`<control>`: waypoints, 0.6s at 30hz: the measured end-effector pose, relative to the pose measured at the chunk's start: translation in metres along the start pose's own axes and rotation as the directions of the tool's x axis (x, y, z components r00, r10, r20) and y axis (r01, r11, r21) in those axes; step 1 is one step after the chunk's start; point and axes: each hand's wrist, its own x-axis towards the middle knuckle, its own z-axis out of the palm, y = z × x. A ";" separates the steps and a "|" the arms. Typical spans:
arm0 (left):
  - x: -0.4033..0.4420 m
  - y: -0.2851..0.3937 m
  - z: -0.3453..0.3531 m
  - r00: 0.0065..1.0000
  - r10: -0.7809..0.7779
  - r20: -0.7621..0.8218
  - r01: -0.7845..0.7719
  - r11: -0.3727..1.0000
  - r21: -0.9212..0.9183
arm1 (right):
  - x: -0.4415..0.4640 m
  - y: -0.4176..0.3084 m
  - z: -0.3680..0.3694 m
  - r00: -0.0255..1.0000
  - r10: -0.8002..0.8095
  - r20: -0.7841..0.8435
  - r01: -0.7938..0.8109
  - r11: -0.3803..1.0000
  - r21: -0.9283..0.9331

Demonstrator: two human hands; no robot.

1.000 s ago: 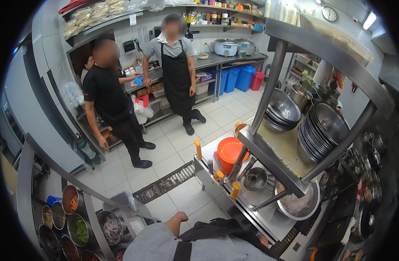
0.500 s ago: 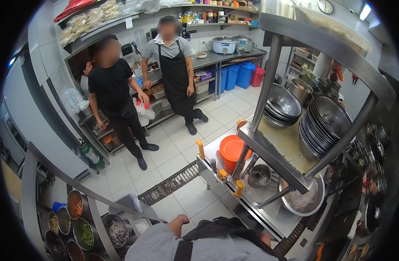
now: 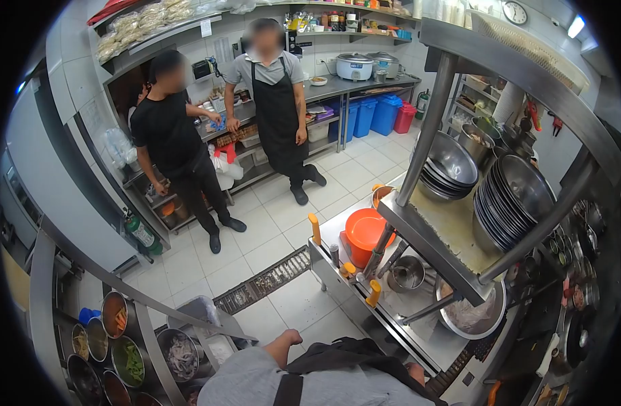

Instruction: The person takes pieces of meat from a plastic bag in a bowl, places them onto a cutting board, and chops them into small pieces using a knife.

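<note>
At the bottom of the head view, my left hand [image 3: 293, 337] shows as a small rounded shape at the end of my bare forearm, over the tiled floor. Its fingers cannot be made out, and I see nothing held in it. Only a sliver of my right hand or forearm [image 3: 415, 371] shows beside my dark apron [image 3: 344, 358], close to the steel worktable [image 3: 419, 342]; its fingers are hidden. On that table are an orange plastic basin [image 3: 369, 228], a steel pot [image 3: 406, 273] and a large steel bowl [image 3: 483, 312] with a clear plastic bag. Orange-handled tools [image 3: 373, 294] line its edge.
Two people, one in black [image 3: 172, 135] and one in a dark apron [image 3: 275, 101], stand by the far counter [image 3: 317, 88]. Stacked steel bowls [image 3: 514, 196] fill the raised shelf. Ingredient containers [image 3: 129, 362] sit at lower left. A floor drain [image 3: 263, 279] crosses the tiles.
The view has shifted slightly. The person in black has raised a forearm toward the counter, away from the red-and-white bag. My forearm has moved little.
</note>
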 end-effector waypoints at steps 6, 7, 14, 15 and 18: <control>-0.008 -0.015 0.012 0.998 -0.051 0.031 0.051 0.999 0.013 | 0.003 -0.008 -0.004 1.000 -0.015 0.023 0.015 1.000 -0.002; -0.007 -0.017 0.014 0.997 -0.060 0.048 0.059 0.998 0.032 | 0.002 -0.011 -0.007 1.000 -0.015 0.023 0.015 1.000 -0.002; -0.008 -0.008 0.008 0.999 -0.016 0.039 0.015 0.999 0.044 | -0.004 0.002 -0.002 0.998 0.061 0.019 -0.061 0.998 0.010; -0.006 -0.005 0.006 0.999 -0.020 0.035 0.019 0.999 0.033 | -0.005 0.001 -0.003 0.998 0.069 0.015 -0.069 0.998 0.006; -0.003 0.001 0.005 1.000 -0.017 0.012 0.017 1.000 0.004 | -0.004 -0.003 -0.006 0.994 0.099 0.039 -0.099 0.995 0.019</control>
